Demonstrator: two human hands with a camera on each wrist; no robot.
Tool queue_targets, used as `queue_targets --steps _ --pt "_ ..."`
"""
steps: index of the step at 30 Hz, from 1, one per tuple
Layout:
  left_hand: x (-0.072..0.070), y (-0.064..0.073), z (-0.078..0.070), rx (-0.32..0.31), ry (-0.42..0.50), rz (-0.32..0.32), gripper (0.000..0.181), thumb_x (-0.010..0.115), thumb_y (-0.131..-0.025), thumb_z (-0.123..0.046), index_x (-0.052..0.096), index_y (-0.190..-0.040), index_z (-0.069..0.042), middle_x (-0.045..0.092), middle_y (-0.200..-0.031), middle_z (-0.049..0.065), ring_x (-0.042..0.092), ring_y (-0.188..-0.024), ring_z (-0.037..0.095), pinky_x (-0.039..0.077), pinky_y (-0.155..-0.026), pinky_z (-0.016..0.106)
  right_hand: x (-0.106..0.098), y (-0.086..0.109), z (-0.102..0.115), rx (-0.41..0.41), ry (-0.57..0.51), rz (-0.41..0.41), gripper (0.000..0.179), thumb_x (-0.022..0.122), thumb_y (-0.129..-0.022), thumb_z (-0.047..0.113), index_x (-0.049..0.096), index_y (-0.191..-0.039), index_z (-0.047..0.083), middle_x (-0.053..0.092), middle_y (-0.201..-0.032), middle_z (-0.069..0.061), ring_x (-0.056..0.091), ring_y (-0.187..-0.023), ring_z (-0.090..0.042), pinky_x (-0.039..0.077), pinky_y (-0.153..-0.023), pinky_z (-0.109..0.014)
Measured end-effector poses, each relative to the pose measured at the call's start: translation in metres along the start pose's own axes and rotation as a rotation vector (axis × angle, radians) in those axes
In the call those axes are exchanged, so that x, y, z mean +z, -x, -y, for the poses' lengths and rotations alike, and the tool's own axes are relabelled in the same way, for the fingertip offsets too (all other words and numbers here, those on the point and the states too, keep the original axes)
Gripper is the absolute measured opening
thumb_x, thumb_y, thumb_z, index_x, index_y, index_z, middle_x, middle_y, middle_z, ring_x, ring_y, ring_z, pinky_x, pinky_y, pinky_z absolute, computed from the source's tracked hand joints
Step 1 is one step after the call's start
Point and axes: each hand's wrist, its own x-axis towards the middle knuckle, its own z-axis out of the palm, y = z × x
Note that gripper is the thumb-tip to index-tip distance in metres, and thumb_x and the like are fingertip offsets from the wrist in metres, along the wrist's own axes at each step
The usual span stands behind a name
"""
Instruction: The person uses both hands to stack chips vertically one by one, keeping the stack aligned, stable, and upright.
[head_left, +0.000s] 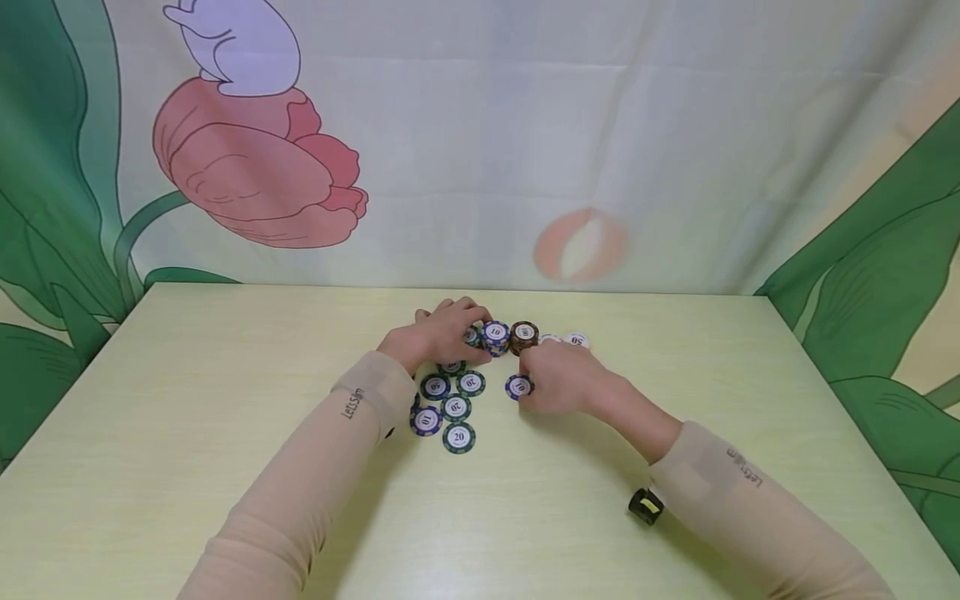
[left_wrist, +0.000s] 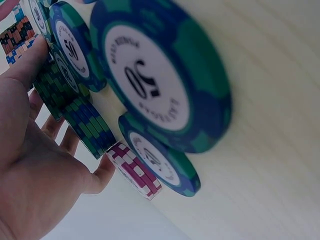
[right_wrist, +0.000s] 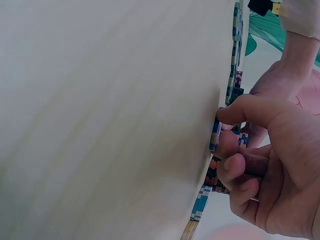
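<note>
My right hand (head_left: 562, 377) pinches a blue poker chip (head_left: 517, 387) marked 10 by its edge, thumb on one side and fingers on the other, low over the table. In the right wrist view that chip (right_wrist: 215, 134) stands out past the fingertips. My left hand (head_left: 442, 332) curls round the back row of chip stacks, its thumb in front and fingers behind. Between them show green stacks (left_wrist: 52, 86), with the blue stack (head_left: 495, 335) at the thumb and index tips. A brown stack (head_left: 524, 334) stands beside the blue one.
Several loose green and blue chips (head_left: 457, 407) lie flat in front of my left hand. White-faced chips (head_left: 577, 340) sit behind my right hand, partly hidden. Red-and-white chips (left_wrist: 134, 170) show near the left little finger. A printed curtain (head_left: 450, 167) hangs behind the table (head_left: 187, 400).
</note>
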Motion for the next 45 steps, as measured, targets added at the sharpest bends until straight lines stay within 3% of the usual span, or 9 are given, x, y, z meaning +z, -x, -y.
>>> queue_targets --steps 8,15,31,38,45 --pt "0.002 -0.003 0.002 0.002 -0.002 0.002 0.059 0.072 -0.097 -0.042 0.051 -0.147 -0.02 0.04 -0.156 0.008 0.035 -0.14 0.032 0.019 -0.111 0.073 0.004 0.001 0.0 -0.054 0.06 -0.034 0.021 0.072 -0.077 0.02 0.054 -0.067 0.018 0.046 -0.058 0.006 0.041 -0.053 -0.012 0.032 -0.046 -0.031" --pt "0.003 -0.004 0.004 0.002 -0.009 0.0 0.06 0.072 -0.096 -0.043 0.05 -0.148 -0.021 0.039 -0.156 0.008 0.036 -0.14 0.032 0.021 -0.111 0.071 0.008 0.0 -0.002 -0.096 0.142 -0.086 0.019 0.07 -0.076 0.026 0.055 -0.074 0.015 0.049 -0.061 0.004 0.046 -0.057 -0.015 0.037 -0.046 -0.033" --pt "0.002 -0.004 0.003 0.005 -0.004 -0.001 0.058 0.072 -0.096 -0.043 0.051 -0.146 -0.021 0.041 -0.155 0.008 0.036 -0.139 0.032 0.022 -0.11 0.071 0.002 -0.002 -0.002 -0.049 0.103 -0.136 0.02 0.068 -0.079 0.032 0.056 -0.076 0.016 0.055 -0.063 0.002 0.048 -0.055 -0.015 0.039 -0.046 -0.035" --pt "0.002 -0.003 0.004 0.0 -0.002 0.001 0.059 0.072 -0.096 -0.043 0.051 -0.146 -0.021 0.04 -0.155 0.007 0.036 -0.139 0.032 0.022 -0.111 0.071 -0.002 -0.008 0.002 -0.044 0.076 -0.164 0.028 0.069 -0.085 0.038 0.057 -0.087 0.014 0.058 -0.071 0.0 0.053 -0.058 -0.017 0.041 -0.046 -0.033" --pt "0.004 -0.005 0.004 -0.008 -0.003 -0.003 0.057 0.072 -0.096 -0.043 0.052 -0.146 -0.022 0.041 -0.154 0.005 0.037 -0.136 0.029 0.021 -0.111 0.07 -0.007 -0.015 0.003 -0.034 0.066 -0.195 0.027 0.07 -0.083 0.036 0.06 -0.091 0.012 0.061 -0.076 0.0 0.057 -0.06 -0.016 0.045 -0.05 -0.032"
